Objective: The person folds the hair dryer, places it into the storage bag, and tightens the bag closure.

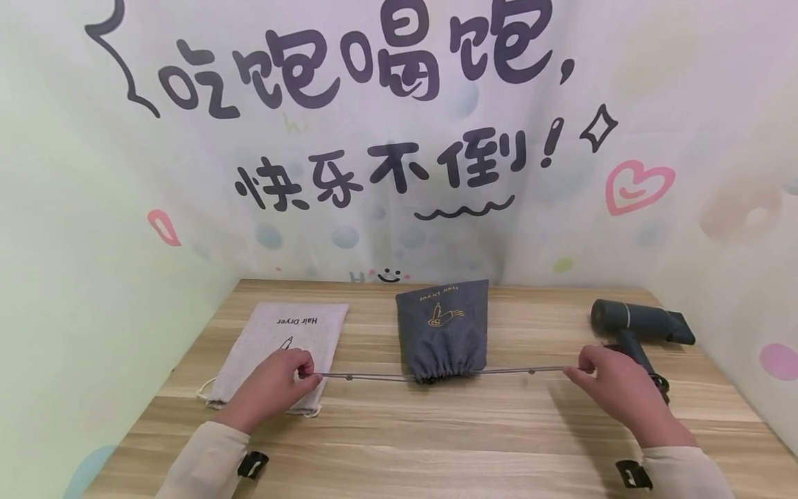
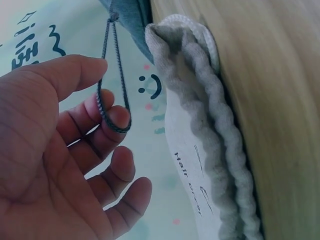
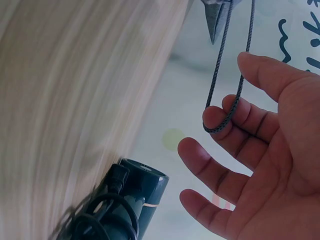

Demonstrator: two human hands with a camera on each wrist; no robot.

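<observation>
A dark grey drawstring pouch with a gold hair-dryer print stands at mid-table, its mouth gathered in tight folds toward me. Grey cords run out from both sides of that mouth, pulled straight. My left hand holds the left drawstring by its loop, between thumb and curled fingers; a knot shows above the loop. On the other side my right hand grips the right drawstring, its loop hooked over the fingers with the thumb against it.
Under my left hand lies a pale pouch marked "Hair Dryer", with white cords. A dark hair dryer rests at the right, its handle and cable partly behind my right hand. A printed cloth hangs behind the wooden table.
</observation>
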